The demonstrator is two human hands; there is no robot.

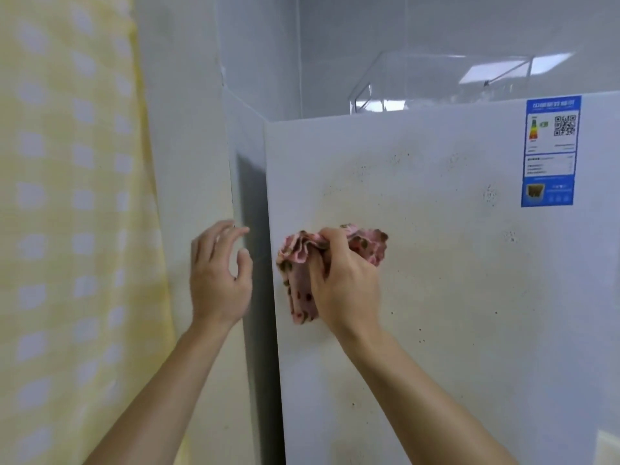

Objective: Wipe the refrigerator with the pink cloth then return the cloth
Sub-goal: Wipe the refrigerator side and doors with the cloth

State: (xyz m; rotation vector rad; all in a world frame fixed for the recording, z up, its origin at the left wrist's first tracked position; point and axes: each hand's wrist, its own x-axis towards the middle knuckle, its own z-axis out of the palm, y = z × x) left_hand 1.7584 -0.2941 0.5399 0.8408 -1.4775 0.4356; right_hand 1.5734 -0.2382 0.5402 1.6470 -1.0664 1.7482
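The right hand (345,283) clenches one bunched pink spotted cloth (302,263) and presses it against the white refrigerator door (436,297), near its left edge. The left hand (218,276) hangs beside that edge, fingers spread and curled, holding nothing. Wiping looks only partly done — dark specks dot the door above, right and below — and the cloth's return is still ahead. One blue energy label (550,151), one clear plastic box (436,82) on top.

Two hands (219,273) (342,280), one pink cloth (298,263), one refrigerator (436,297), one label (550,151), seemingly one clear box (436,82).
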